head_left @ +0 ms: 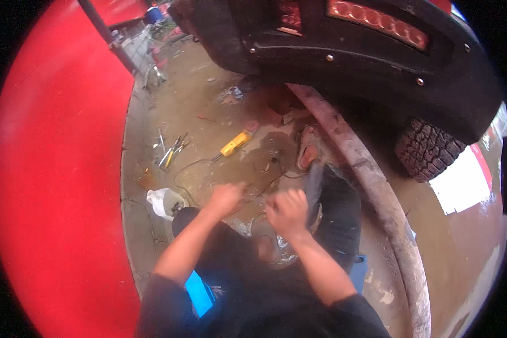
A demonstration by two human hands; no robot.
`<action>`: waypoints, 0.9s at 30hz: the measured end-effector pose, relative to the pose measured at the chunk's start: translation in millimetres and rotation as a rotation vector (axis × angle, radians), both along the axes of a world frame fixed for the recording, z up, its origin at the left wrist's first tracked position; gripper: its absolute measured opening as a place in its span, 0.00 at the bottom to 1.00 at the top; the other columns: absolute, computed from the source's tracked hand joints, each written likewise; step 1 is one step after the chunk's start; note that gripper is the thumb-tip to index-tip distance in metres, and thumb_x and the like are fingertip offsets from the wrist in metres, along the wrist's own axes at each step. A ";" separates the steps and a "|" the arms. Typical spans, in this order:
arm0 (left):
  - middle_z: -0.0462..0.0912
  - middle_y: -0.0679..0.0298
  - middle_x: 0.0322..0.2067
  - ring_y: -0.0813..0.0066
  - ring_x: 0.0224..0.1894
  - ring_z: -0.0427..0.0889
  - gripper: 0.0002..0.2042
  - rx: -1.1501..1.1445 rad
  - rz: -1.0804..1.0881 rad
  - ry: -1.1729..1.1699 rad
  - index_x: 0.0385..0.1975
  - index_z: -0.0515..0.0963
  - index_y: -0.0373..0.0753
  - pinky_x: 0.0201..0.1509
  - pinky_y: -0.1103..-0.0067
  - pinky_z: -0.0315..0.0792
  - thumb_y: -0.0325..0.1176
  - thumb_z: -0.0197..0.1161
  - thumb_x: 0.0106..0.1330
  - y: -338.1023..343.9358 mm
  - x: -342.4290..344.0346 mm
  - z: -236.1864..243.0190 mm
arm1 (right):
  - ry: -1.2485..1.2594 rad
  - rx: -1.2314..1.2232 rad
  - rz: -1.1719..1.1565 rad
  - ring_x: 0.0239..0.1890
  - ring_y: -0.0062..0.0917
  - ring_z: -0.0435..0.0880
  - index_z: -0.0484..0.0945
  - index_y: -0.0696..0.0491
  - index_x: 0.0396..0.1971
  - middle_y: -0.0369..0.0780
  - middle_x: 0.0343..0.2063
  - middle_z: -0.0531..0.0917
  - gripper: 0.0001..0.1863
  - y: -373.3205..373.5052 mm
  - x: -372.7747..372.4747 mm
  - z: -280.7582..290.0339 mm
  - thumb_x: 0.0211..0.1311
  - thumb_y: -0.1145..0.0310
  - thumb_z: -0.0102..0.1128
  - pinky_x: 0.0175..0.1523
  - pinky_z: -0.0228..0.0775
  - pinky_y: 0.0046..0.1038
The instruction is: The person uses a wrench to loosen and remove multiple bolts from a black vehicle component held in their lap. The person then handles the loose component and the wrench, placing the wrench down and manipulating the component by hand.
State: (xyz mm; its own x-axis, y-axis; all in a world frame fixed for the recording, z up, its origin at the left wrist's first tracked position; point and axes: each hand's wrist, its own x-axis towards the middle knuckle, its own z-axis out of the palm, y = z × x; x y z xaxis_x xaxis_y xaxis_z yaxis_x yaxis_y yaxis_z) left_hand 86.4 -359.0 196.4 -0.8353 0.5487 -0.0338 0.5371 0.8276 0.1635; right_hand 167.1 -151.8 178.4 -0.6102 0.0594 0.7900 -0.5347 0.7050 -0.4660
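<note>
- Dark short-sleeved shirt (253, 307) lies nearest the camera; its loose cloth is best tucked clear before any power tool is lifted.
- Smooth, bright red panel (62, 169) fills the far left; elbow room is best judged against it.
- White, open-topped plastic container (161, 203) is set just beside the left knee and should not be nudged over.
- Slim hand tools with metal shafts, some yellow-handled (169, 156), are spread on wet brown ground (197, 121); they should be wiped dry before being gripped.
- Thin dark cord (215, 158) is looped from the tool toward the left knee; it is best drawn clear of puddles and feet.
- Left hand (228, 199) is raised above the lap, fingers curled inward.
- Yellow-bodied power tool (235, 144) is laid on the ground beyond both hands, apart from them; a dry grip and a check of its head would be wise.
- Right hand (289, 213) is held just beside the left, fingers folded; with both blurred, whether anything small is pinched cannot be told. Fine work would be steadied by resting the wrists on the thighs.
- Black vehicle bumper (372, 70) with bolt heads is hung overhead at right, above a chunky black tyre (428, 151); head clearance should be minded when leaning forward.
</note>
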 end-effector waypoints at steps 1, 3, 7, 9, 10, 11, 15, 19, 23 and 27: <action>0.88 0.50 0.37 0.45 0.38 0.87 0.18 -0.003 -0.037 -0.079 0.57 0.81 0.49 0.43 0.54 0.80 0.33 0.63 0.67 4.4 -7.1 -3.7 | 0.064 0.016 0.023 0.29 0.33 0.75 0.76 0.47 0.24 0.36 0.23 0.75 0.11 6.2 13.2 1.9 0.44 0.70 0.72 0.38 0.63 0.38; 0.88 0.49 0.39 0.45 0.40 0.87 0.20 0.086 -0.111 -0.034 0.59 0.80 0.48 0.45 0.55 0.79 0.33 0.63 0.67 15.9 -17.1 -3.4 | 0.064 0.024 -0.029 0.28 0.33 0.74 0.76 0.48 0.23 0.36 0.22 0.75 0.10 16.0 27.0 3.6 0.44 0.69 0.72 0.37 0.63 0.39; 0.87 0.49 0.44 0.48 0.44 0.87 0.20 0.152 -0.393 0.172 0.62 0.78 0.46 0.47 0.58 0.79 0.36 0.63 0.70 32.1 -9.7 19.5 | 0.036 -0.012 -0.103 0.27 0.33 0.73 0.76 0.48 0.22 0.35 0.21 0.74 0.11 30.1 19.3 3.8 0.45 0.70 0.73 0.35 0.61 0.38; 0.87 0.49 0.47 0.47 0.45 0.87 0.20 0.208 -0.416 0.000 0.62 0.78 0.44 0.46 0.58 0.79 0.39 0.62 0.72 36.6 -2.3 30.4 | 0.000 -0.032 -0.104 0.28 0.32 0.74 0.76 0.48 0.23 0.34 0.22 0.75 0.11 30.6 3.7 3.8 0.45 0.70 0.73 0.36 0.61 0.37; 0.86 0.49 0.48 0.47 0.45 0.86 0.20 0.303 -0.454 -0.043 0.62 0.78 0.43 0.46 0.59 0.79 0.40 0.62 0.73 37.9 1.2 34.5 | 0.016 -0.029 -0.105 0.28 0.32 0.75 0.77 0.48 0.24 0.34 0.22 0.76 0.11 29.7 -3.6 3.9 0.46 0.70 0.74 0.36 0.61 0.37; 0.86 0.50 0.48 0.47 0.45 0.86 0.19 0.281 -0.387 -0.066 0.62 0.78 0.43 0.46 0.59 0.79 0.40 0.61 0.74 38.0 1.8 38.7 | 0.014 -0.027 -0.100 0.29 0.32 0.75 0.77 0.48 0.24 0.34 0.22 0.76 0.11 28.8 -10.0 3.4 0.46 0.69 0.74 0.36 0.61 0.37; 0.87 0.51 0.48 0.45 0.44 0.86 0.19 0.257 -0.278 -0.009 0.62 0.78 0.42 0.45 0.58 0.79 0.41 0.60 0.75 41.5 7.9 56.1 | -0.030 -0.020 -0.086 0.31 0.32 0.77 0.79 0.47 0.28 0.33 0.26 0.79 0.11 24.9 -23.9 2.0 0.46 0.68 0.74 0.39 0.62 0.36; 0.86 0.49 0.44 0.44 0.41 0.86 0.20 0.103 -0.054 0.026 0.63 0.77 0.40 0.44 0.58 0.80 0.36 0.60 0.73 50.4 31.6 77.2 | -0.055 -0.061 -0.096 0.31 0.34 0.78 0.82 0.50 0.31 0.35 0.26 0.81 0.10 17.8 -31.0 -1.2 0.45 0.72 0.72 0.40 0.65 0.36; 0.83 0.48 0.42 0.43 0.39 0.86 0.22 -0.025 0.029 0.051 0.64 0.75 0.38 0.42 0.57 0.81 0.28 0.58 0.70 55.2 52.5 84.9 | -0.078 -0.011 -0.124 0.36 0.31 0.79 0.81 0.48 0.35 0.34 0.30 0.81 0.12 10.5 -35.6 -5.4 0.47 0.69 0.71 0.43 0.65 0.37; 0.83 0.47 0.41 0.42 0.38 0.86 0.22 -0.023 0.030 0.101 0.63 0.74 0.37 0.40 0.55 0.81 0.26 0.57 0.69 54.4 56.8 79.8 | -0.069 -0.016 -0.129 0.38 0.32 0.79 0.81 0.47 0.37 0.35 0.33 0.81 0.14 4.2 -38.9 -6.8 0.48 0.69 0.70 0.44 0.66 0.38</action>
